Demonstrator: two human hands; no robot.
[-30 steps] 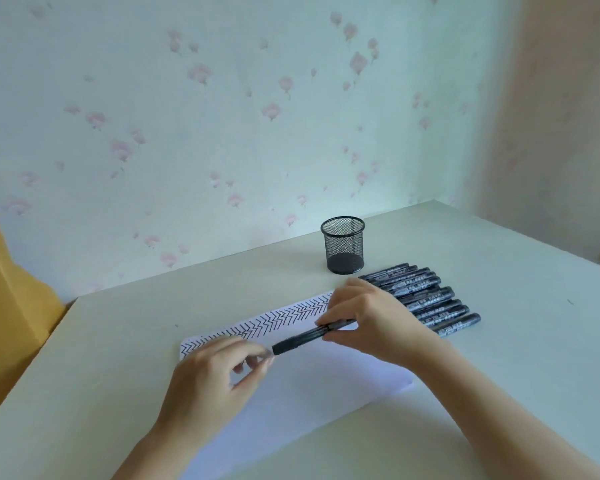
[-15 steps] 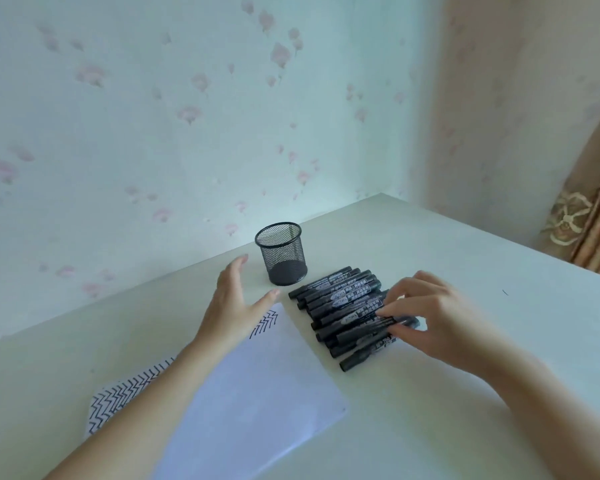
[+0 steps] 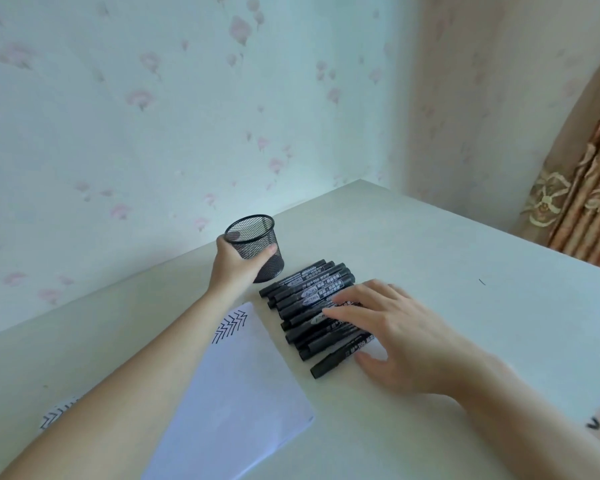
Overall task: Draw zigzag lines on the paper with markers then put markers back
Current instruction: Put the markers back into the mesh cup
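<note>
A pale cream colour is shown by the desk (image 3: 430, 244). The mesh pen holder (image 3: 257, 245) is black, with a fine grid pattern. The markers (image 3: 312, 289) are black, each barrel marked with a white label and white print. The paper (image 3: 243, 393) is white, with black zigzag chevron lines seen along its far edge. The wallpaper (image 3: 153, 116) is pale green-white and scattered with faded pink flowers. The curtain (image 3: 589, 188) is patterned in gold and brown.
</note>
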